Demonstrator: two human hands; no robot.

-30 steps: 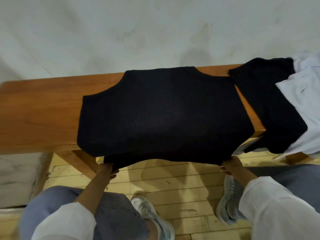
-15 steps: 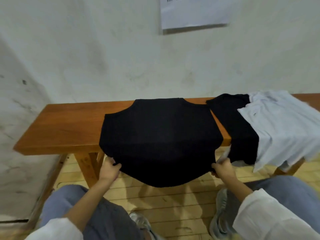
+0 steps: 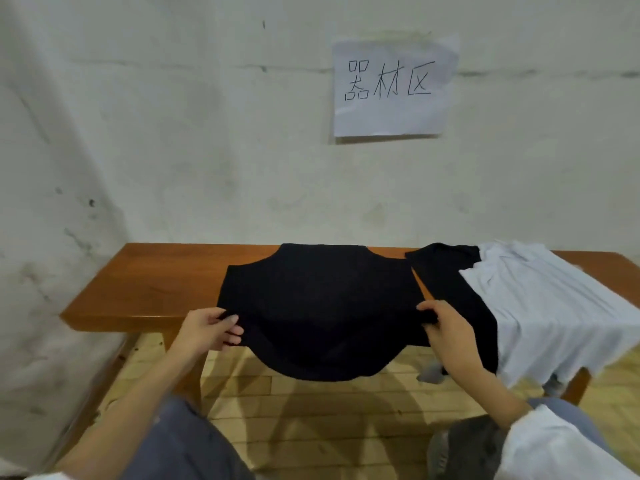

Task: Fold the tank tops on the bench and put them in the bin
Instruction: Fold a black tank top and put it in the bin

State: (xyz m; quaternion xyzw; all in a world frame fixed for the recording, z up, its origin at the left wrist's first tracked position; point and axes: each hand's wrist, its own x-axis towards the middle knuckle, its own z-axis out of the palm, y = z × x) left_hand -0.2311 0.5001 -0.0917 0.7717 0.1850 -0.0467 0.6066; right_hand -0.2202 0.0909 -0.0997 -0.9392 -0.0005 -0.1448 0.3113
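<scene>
Wood comes first on the left: the bench [image 3: 145, 292] runs along the wall, and its left end shows plain board. Next, the left hand [image 3: 207, 330] pinches the left side edge of the black tank top [image 3: 318, 306] between thumb and fingers. The top lies flat across the middle of the bench, neck toward the wall, with its lower part sagging over the front edge in a curve. That sag suggests thin, light, limp cloth with no stiffness of its own. It will likely droop wherever it is unsupported, so holding it at both side edges, as now, looks the sound way to carry a fold over. The right hand [image 3: 450, 330] grips the opposite side edge, fingers closed round a bunch of cloth. Further right, a second black top [image 3: 450, 282] lies just beside it, partly under a pale top [image 3: 540, 306] draped off the bench. No bin is in view.
</scene>
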